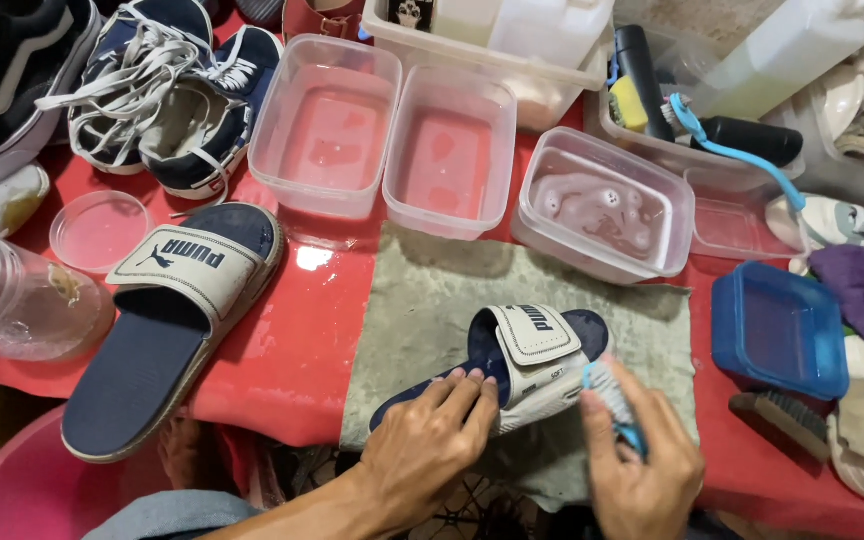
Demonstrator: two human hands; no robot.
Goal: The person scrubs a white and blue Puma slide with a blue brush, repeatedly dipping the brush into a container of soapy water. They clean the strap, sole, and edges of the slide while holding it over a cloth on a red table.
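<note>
My left hand (pixel 430 440) lies flat, fingers spread, pressing the navy footbed of the slide sandal (pixel 512 365) at six o'clock on the grey cloth (pixel 422 300), while my right hand (pixel 642 465) is closed round a small blue-handled brush (pixel 607 390) whose bristles touch the white strap edge. I judge the sandal light and springy, foam underfoot with a stiffer strap, and probably slick where it is wet, so the flat sole is the sound place to pin it and the strap side the place to grip. Its mate, a second slide sandal (pixel 167 320), rests at nine o'clock on the red table (pixel 302 350), making two slides. At eleven o'clock sit two navy lace-up sneakers (pixel 167 90), with a black shoe (pixel 2 70) beyond them. Three clear tubs (pixel 452 150) holding liquid stand from twelve to one o'clock, the rightmost soapy. A blue lidded box (pixel 777 325) sits at three o'clock, a dark scrub brush (pixel 782 420) just below it, and a blue toothbrush (pixel 732 150) at two o'clock.
</note>
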